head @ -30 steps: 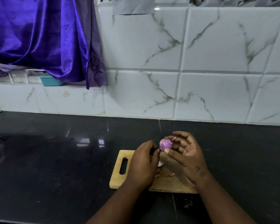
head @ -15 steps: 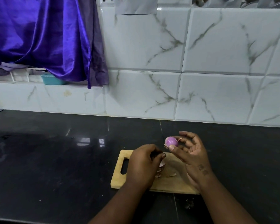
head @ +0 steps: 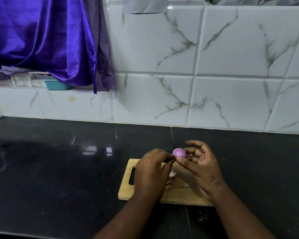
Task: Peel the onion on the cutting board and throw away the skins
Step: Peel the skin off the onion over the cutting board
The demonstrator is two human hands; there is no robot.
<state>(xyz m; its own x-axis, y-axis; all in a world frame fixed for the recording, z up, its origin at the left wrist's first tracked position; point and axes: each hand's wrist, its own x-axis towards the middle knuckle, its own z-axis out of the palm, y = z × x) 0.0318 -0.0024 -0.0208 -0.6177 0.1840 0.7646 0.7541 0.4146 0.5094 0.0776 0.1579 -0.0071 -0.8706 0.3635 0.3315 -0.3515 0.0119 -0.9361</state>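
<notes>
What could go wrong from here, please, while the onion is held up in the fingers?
The small round purple onion is held only in the fingers of the right hand, above the wooden cutting board; being smooth, it could slip and roll onto the black countertop.
The left hand pinches at its end; a hard tug might knock it loose.
Loose pale skins on the board could scatter.

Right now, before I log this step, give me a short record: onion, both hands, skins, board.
onion: purple, mostly peeled, held clear of the cutting board
right hand: holds the onion between thumb and fingers
left hand: fingertips pinch at the onion's left end
skins: loose pieces lying on the board, not discarded
cutting board: wooden, on the black counter
</notes>
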